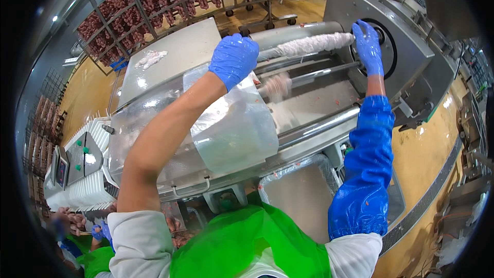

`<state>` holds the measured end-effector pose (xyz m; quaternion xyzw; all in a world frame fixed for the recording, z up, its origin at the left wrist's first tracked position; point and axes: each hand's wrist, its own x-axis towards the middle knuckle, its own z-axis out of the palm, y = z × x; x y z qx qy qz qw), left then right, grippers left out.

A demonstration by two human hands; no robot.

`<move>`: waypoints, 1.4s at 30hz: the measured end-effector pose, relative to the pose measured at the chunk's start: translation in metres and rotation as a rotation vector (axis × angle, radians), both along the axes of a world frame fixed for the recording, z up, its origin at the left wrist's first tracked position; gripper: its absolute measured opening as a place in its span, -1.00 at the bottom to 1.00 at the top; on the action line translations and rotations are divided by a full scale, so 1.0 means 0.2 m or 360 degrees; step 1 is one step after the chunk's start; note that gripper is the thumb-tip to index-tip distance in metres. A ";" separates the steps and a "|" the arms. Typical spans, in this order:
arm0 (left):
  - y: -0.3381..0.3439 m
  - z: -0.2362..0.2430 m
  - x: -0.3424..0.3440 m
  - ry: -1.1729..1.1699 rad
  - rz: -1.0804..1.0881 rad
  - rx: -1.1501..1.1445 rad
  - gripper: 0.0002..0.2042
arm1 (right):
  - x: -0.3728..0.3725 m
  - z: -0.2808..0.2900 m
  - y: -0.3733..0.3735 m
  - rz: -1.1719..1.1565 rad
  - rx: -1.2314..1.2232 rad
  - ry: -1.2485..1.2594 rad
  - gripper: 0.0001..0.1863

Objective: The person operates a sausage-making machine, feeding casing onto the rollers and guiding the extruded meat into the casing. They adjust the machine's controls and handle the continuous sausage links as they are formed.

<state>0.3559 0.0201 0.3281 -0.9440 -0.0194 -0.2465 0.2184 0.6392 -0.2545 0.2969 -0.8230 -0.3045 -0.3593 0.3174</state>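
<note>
Casing (pixel 315 45), white and tightly ruched, sits around the upper tube (pixel 267 54), bunched along the right part of its length, with its right end close to the black ring (pixel 394 46) on the machine's side wall. The right hand (pixel 367 49) is raised at that end, fingers long and slightly spread, the fingertips just beside the bunch; whether they touch it I cannot tell. The left hand (pixel 234 62) is a fist at the tube's left end, fingers curled tightly in; its back faces up, so what they pinch, if anything, is hidden.

Done well, I judge, this handling wants the folds kept even around the tube, guided with a light, wet grip, since thin casing probably tears under a hard pull or a nail. The left fist would do best drawing in line with the tube rather than across it, and the right fingers should stay clear of the ring, where a glove could catch. Below, a pinkish mass (pixel 276 87) on the lower rod (pixel 327 75) is blurred, perhaps spinning, so both wrists and the blue sleeve (pixel 366 164) are better held above it.
</note>
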 end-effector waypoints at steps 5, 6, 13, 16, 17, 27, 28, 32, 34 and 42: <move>0.13 -0.02 -0.21 -0.0106 -0.0015 -0.0083 -0.90 | -0.19 0.01 0.39 -0.0168 -0.0745 0.0177 -0.43; 0.13 -0.01 -0.24 -0.0101 -0.0009 -0.0104 -0.90 | -0.25 -0.01 0.48 -0.0090 -0.0614 0.0232 -0.36; 0.05 0.03 -0.27 -0.0173 -0.0327 -0.0076 -0.90 | -0.21 -0.05 0.50 -0.0091 -0.0453 0.0288 -0.23; 0.06 0.03 -0.26 -0.0114 -0.0257 -0.0075 -0.89 | -0.16 0.02 0.33 -0.0172 -0.0337 0.0440 -0.30; 0.06 0.03 -0.25 -0.0121 -0.0269 -0.0082 -0.89 | -0.14 0.05 0.29 -0.0155 -0.0329 0.0668 -0.34; -0.18 -0.09 0.25 0.0171 -0.0116 -0.0547 -0.84 | 0.13 -0.25 0.24 0.0188 -0.0587 -0.0020 -0.61; -0.19 -0.08 0.26 0.0205 -0.0119 -0.0568 -0.84 | 0.13 -0.24 0.22 0.0197 -0.0527 -0.0099 -0.60; -0.05 -0.08 0.14 0.0331 -0.0220 -0.0530 -0.82 | 0.02 -0.28 0.39 0.0414 -0.0223 -0.0057 -0.56; 0.06 -0.08 0.01 0.0408 -0.0230 -0.0471 -0.81 | -0.16 -0.33 0.57 0.0555 -0.0010 0.0049 -0.51; 0.23 0.06 -0.37 0.0627 -0.0077 -0.0540 -0.84 | -0.87 0.15 0.59 0.0025 -0.0517 0.0244 -0.28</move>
